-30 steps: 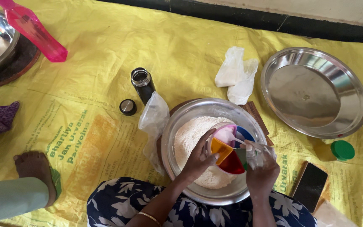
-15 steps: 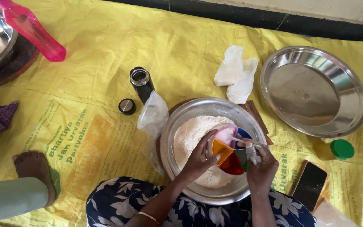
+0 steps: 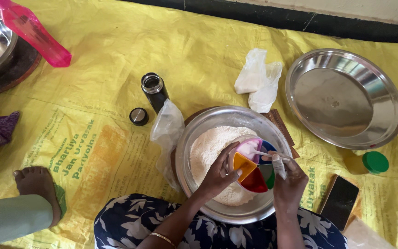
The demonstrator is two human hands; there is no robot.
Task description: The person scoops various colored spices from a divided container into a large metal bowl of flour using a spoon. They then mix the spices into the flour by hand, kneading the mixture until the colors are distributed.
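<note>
Flour already fills the steel bowl (image 3: 194, 138). Above it, your left hand (image 3: 217, 173) grasps the multicoloured spice box (image 3: 253, 166) while your right hand (image 3: 289, 177) pinches a small white spoon (image 3: 266, 155) in the box's white compartment; seasoning not yet visibly added.

— Where can my hands pass?

— Both sit over the steel bowl (image 3: 194, 138), my left hand (image 3: 217, 175) and right hand (image 3: 287, 182) on the round spice box (image 3: 253, 166), which covers the bowl's right half. Bare flour shows only to my left.

— And outside the rim?

— The plastic bag (image 3: 167, 131) crowds the left rim, with the open black flask (image 3: 154, 91) and its cap (image 3: 138, 116) just beyond. 2 crumpled bags (image 3: 259, 80) lie ahead. To my right stand the empty steel plate (image 3: 344, 99), a green lid (image 3: 375, 162) and a phone (image 3: 340, 201). Open yellow mat (image 3: 97, 60) lies far ahead-left, short of another person's foot (image 3: 35, 184).
</note>
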